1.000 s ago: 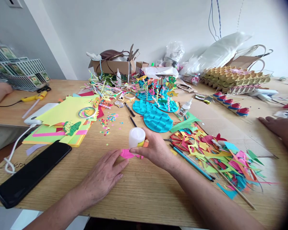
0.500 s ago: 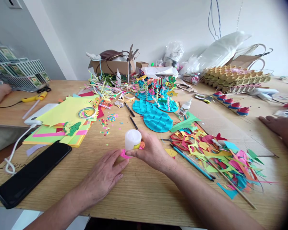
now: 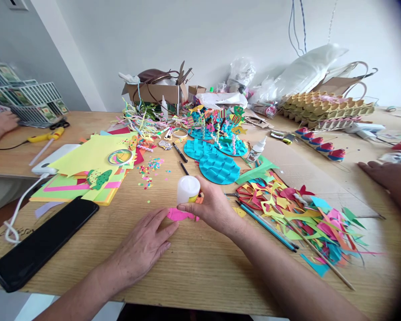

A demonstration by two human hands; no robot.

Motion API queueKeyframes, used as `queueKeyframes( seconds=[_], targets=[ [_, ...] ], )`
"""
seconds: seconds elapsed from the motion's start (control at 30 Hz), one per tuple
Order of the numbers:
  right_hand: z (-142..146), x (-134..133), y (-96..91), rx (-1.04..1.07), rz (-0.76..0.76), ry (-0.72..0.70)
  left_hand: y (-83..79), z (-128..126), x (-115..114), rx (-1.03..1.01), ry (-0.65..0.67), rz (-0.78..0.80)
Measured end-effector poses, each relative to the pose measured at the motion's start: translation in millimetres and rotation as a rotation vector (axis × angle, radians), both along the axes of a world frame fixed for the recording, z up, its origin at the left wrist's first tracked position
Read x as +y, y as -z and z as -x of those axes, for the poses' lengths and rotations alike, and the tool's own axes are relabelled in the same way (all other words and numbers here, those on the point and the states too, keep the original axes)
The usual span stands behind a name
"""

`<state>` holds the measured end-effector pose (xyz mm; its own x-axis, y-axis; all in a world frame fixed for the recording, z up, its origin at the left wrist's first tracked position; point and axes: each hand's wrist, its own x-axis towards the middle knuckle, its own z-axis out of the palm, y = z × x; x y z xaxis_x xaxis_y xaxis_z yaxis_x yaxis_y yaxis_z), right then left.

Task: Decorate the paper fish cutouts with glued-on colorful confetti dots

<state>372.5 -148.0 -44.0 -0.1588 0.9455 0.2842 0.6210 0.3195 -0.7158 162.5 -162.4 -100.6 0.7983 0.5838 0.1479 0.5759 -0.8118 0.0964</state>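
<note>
My right hand (image 3: pixel 214 207) is wrapped round a white glue bottle (image 3: pixel 187 191), tipped so that its round base faces up; its nozzle is hidden below. Beneath the bottle a pink paper fish (image 3: pixel 177 214) lies on the table. The fingertips of my left hand (image 3: pixel 147 238) rest at the fish's left edge, its fingers stretched out and the thumb apart. An orange paper piece (image 3: pixel 199 201) shows partly behind my right hand, and a yellow paper fish (image 3: pixel 239 211) lies just to its right.
Coloured paper scraps (image 3: pixel 307 218), pencils (image 3: pixel 267 225) and red-handled scissors (image 3: pixel 250 196) lie to the right. Textured blue discs (image 3: pixel 219 168) and another glue bottle (image 3: pixel 256 150) stand ahead. Left are paper sheets (image 3: pixel 87 154) and a black case (image 3: pixel 47 243). Other people's hands (image 3: pixel 387 178) appear at both sides.
My right hand has moved the glue bottle slightly right and up, so more of the pink fish shows. My left hand has stayed almost still.
</note>
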Motion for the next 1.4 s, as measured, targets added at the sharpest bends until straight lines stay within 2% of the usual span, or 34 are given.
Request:
queueKeyframes(
  seconds=[0.77,1.4],
  targets=[
    [0.3,3.5,1.6,0.018,-0.001,0.04,0.2,0.2,0.3,-0.027,0.001,-0.014],
    [3.8,5.5,1.7,0.028,0.004,0.006,1.2,0.2,0.3,0.0,-0.01,-0.008]
  ],
)
